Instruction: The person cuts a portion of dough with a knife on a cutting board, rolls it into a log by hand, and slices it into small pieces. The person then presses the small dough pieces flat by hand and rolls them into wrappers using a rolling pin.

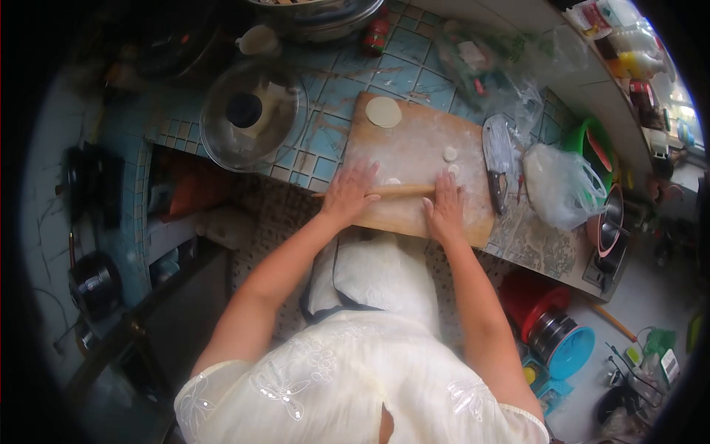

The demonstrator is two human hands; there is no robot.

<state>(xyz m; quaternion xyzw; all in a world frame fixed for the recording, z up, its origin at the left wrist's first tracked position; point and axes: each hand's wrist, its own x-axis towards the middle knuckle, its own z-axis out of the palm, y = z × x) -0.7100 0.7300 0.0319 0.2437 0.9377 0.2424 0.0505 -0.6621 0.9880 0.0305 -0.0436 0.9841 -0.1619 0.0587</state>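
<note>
A wooden rolling pin [403, 190] lies across the near part of a floured wooden board [421, 135]. My left hand [351, 194] rests flat over its left end, fingers stretched forward. Over the right end lies my right hand [445, 207], its fingers also straight and the thumb apart. Just beyond the pin, between my hands, is a small piece of dough [393, 180], partly hidden by the pin. Two more small dough rounds sit near my right fingertips, the farther dough round [450, 154] fully visible. A larger flat dough circle [383, 112] lies at the board's far left corner.
A cleaver [497, 159] lies along the board's right edge, beside a plastic bag [562, 185] with pale contents. A glass lid [255, 144] with a black knob covers something pale at left. Crumpled plastic bags [495, 63] lie behind on the blue tiled counter [329, 100].
</note>
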